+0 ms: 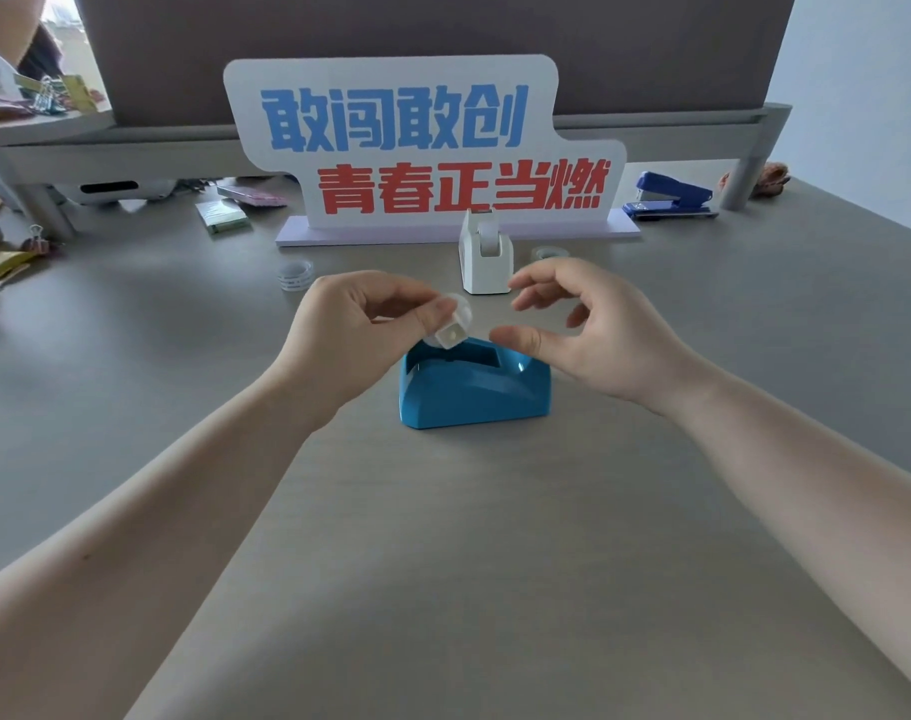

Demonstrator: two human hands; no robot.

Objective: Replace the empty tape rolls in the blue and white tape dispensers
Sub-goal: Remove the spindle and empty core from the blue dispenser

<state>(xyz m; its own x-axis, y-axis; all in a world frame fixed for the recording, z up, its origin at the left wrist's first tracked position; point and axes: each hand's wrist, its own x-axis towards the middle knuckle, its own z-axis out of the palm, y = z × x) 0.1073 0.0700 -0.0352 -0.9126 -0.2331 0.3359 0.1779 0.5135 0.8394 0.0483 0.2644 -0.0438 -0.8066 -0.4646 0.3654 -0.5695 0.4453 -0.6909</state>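
On the grey surface (443, 511) stands the blue tape dispenser (474, 389), its well empty. Behind it, the white tape dispenser (485, 257) carries a roll. Above the blue one, the left hand (360, 335) pinches a clear tape roll (451, 324) on its white hub; the right hand (588, 330)'s grip is open, holding nothing.

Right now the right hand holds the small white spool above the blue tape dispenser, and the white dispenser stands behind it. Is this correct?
Not quite: the head view shows the left hand holding the white spool above the blue tape dispenser; the right hand is open and empty. The white dispenser does stand behind.
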